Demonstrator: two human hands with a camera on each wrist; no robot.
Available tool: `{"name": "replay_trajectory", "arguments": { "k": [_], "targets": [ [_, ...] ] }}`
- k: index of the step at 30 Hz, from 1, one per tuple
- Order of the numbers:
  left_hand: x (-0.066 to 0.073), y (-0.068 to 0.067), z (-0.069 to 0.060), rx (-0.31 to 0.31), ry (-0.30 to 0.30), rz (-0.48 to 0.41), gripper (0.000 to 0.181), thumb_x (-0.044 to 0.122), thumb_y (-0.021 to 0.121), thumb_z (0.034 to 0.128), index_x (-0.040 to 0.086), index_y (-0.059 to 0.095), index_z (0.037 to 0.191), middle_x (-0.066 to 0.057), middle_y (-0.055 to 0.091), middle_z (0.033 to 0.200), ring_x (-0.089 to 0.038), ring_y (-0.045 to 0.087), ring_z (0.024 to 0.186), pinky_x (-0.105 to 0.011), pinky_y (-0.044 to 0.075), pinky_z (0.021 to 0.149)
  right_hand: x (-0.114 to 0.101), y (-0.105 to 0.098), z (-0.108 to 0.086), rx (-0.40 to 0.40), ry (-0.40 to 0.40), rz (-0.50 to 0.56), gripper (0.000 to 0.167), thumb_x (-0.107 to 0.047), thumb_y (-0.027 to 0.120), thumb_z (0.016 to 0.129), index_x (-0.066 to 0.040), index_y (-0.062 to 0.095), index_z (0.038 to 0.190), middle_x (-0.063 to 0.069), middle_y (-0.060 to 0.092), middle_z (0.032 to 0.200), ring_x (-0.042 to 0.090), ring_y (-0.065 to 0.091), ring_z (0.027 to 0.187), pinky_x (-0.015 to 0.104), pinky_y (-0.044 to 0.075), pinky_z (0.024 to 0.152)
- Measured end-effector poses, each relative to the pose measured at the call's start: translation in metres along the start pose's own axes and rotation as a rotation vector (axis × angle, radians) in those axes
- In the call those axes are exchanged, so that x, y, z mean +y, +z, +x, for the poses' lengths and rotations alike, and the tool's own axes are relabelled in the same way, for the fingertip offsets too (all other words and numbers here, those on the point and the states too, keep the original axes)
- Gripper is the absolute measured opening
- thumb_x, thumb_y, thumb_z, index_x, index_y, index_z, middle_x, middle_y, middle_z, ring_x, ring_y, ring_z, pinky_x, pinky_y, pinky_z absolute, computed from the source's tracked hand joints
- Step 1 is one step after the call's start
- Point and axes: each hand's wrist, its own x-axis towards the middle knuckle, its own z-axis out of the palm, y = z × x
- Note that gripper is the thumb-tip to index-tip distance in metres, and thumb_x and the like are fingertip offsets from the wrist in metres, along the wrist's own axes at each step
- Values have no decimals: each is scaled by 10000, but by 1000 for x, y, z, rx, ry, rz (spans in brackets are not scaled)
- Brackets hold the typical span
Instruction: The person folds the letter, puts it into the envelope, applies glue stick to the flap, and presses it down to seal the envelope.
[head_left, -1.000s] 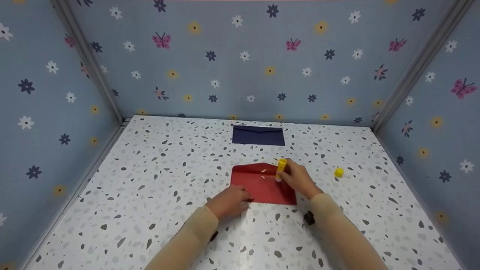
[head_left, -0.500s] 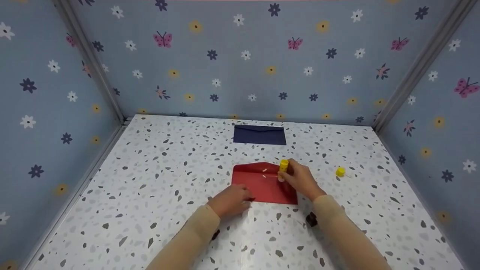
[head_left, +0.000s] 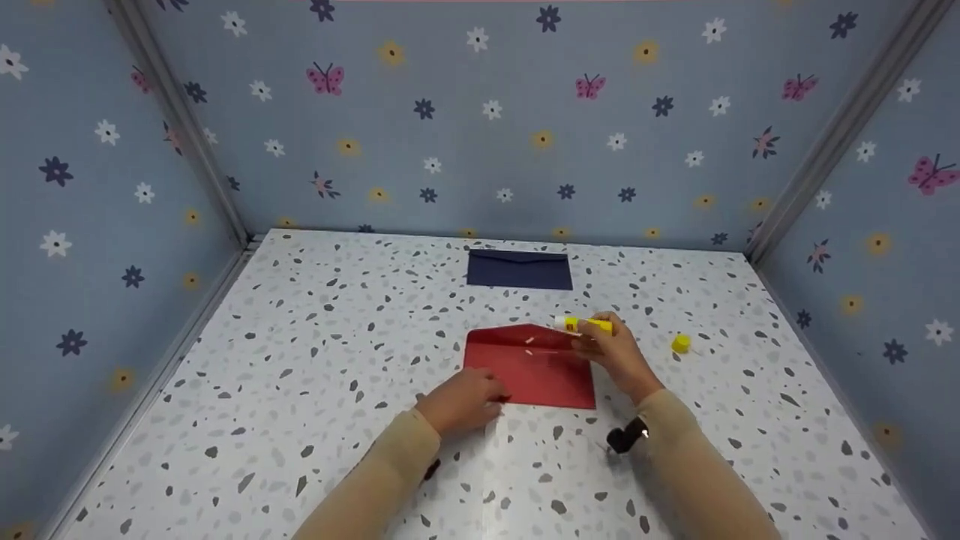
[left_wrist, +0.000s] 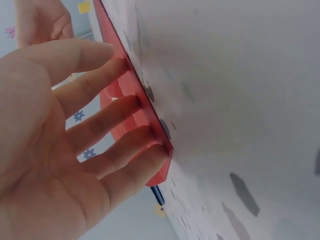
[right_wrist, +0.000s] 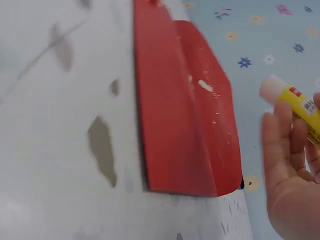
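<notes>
A red envelope [head_left: 547,382] lies on the speckled table with its flap raised away from the person. Bits of white glue [right_wrist: 205,85] stick to the flap and near the fold. My left hand [head_left: 459,403] rests on the envelope's near left part. In the left wrist view its fingers [left_wrist: 112,122] reach out nearly straight onto the red paper. Above the envelope's far right corner, my right hand [head_left: 619,358] grips a yellow glue stick [head_left: 572,324] without its cap. The stick lies almost level, white end to the left, apart from the paper.
The yellow cap [head_left: 681,343] sits on the table right of the right hand. Farther back lies a navy envelope [head_left: 519,271]. Flower-patterned walls [head_left: 480,150] enclose the table [head_left: 360,315] at the back and both sides.
My right hand has lifted off the envelope and shifted slightly right. The glue stick has tipped from upright, white end down, to nearly level. The left hand has stayed in place.
</notes>
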Motion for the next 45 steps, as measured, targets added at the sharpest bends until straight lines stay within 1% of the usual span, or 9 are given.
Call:
{"name": "replay_trajectory", "arguments": {
  "k": [4, 10, 14, 17, 20, 24, 29, 37, 45],
  "targets": [
    [-1, 1, 0, -13, -15, -11, 269, 201, 632, 972, 161, 726, 1221, 3, 629, 1126, -171, 581, 1033, -346, 506, 927, -2, -6, 0, -15, 74, 155, 344, -306, 633, 997, -70, 443, 1161, 207, 504, 1381, 284, 485, 1243, 415, 397, 1087],
    [-1, 1, 0, -15, -25, -19, 266, 212, 633, 978, 172, 725, 1224, 10, 626, 1118, -166, 574, 1027, -355, 505, 928, -1, -10, -1, -38, 39, 100, 622, -375, 661, 977, -52, 406, 1443, 153, 477, 1477, 253, 426, 1313, 384, 342, 1122],
    [-1, 1, 0, -7, -19, -23, 249, 207, 639, 974, 160, 733, 1200, 8, 631, 1095, -165, 578, 1005, -354, 509, 918, -1, -18, -1, -27, 13, -100, 770, -512, 711, 901, -110, 414, 1486, 124, 525, 1434, 261, 482, 1287, 434, 366, 1108],
    [0, 2, -1, -1, -14, -20, 253, 207, 643, 971, 156, 733, 1202, 2, 635, 1096, -172, 579, 1008, -357, 509, 918, -2, -29, -1, 17, 5, -296, 750, -568, 713, 874, -179, 445, 1457, 109, 522, 1410, 289, 523, 1239, 478, 421, 1044],
    [0, 2, -1, -4, -17, -15, 275, 206, 637, 969, 166, 724, 1227, -6, 633, 1132, -183, 574, 1040, -363, 504, 933, -1, -42, -3, 63, -31, -456, 651, -522, 701, 905, -189, 475, 1417, 109, 518, 1387, 301, 537, 1217, 470, 467, 971],
    [0, 2, 0, -16, -27, -6, 302, 207, 622, 972, 174, 709, 1260, -19, 625, 1188, -193, 567, 1085, -369, 491, 964, 3, -57, -5, 98, -79, -553, 503, -377, 697, 951, -154, 492, 1352, 130, 544, 1339, 298, 543, 1208, 424, 514, 914],
    [0, 2, 0, -25, -31, -1, 306, 219, 630, 977, 158, 701, 1268, -29, 620, 1207, -197, 570, 1099, -373, 488, 977, 7, -67, -8, 105, -103, -567, 423, -262, 689, 966, -115, 499, 1314, 155, 559, 1316, 308, 555, 1195, 390, 527, 890],
    [0, 2, 0, -14, -26, -7, 301, 219, 637, 974, 165, 701, 1263, -26, 620, 1209, -199, 568, 1103, -377, 489, 975, 7, -70, -9, 121, -79, -574, 426, -250, 683, 968, -122, 499, 1329, 154, 557, 1308, 311, 549, 1190, 462, 476, 975],
    [-1, -9, 12, -33, -41, -16, 188, 208, 658, 964, 174, 769, 1112, 43, 627, 1026, -129, 564, 954, -326, 509, 888, 5, -70, -10, 127, -46, -555, 457, -276, 698, 955, -138, 497, 1342, 146, 542, 1330, 321, 520, 1236, 518, 404, 1064]
  ]
}}
